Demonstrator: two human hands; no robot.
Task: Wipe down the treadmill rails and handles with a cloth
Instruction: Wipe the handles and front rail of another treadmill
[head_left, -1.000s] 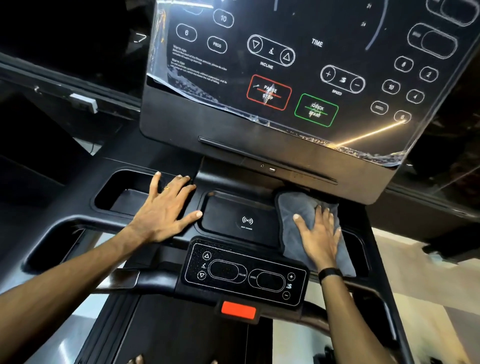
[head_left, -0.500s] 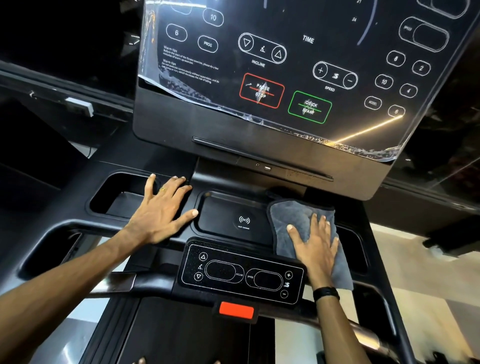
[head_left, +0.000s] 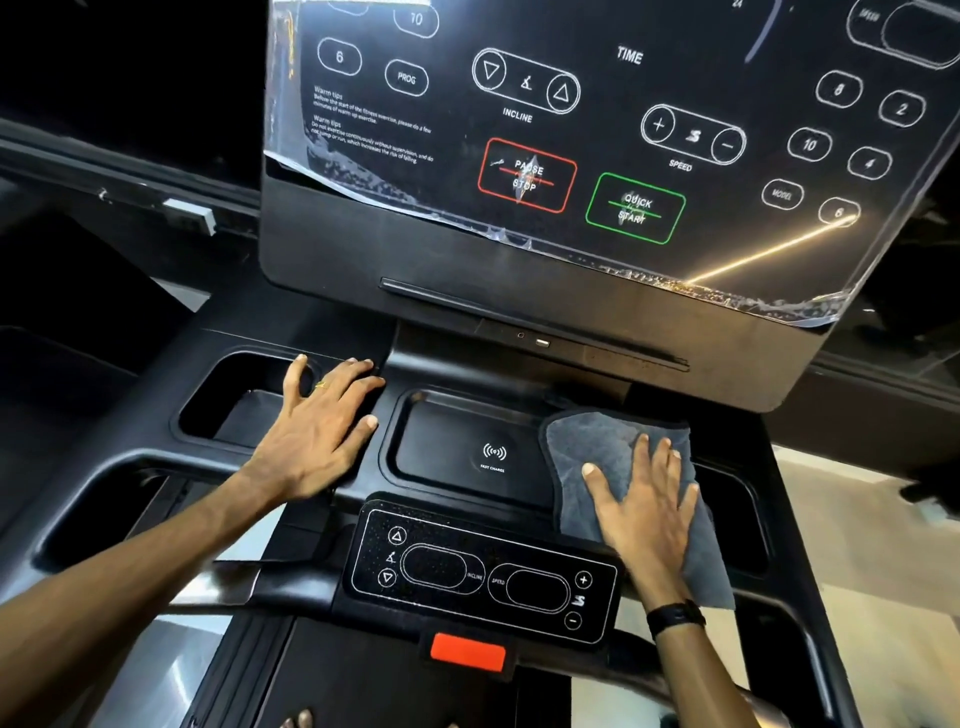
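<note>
My right hand (head_left: 644, 509) presses flat, fingers spread, on the grey cloth (head_left: 587, 467) at lower right, wiping the console tray (head_left: 447, 431), my left hand (head_left: 322, 426) braced open beside it; next, probably, the barely visible handles.

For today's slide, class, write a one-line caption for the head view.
Right hand presses a grey cloth flat beside the charging tray while the left hand rests on the console.
</note>
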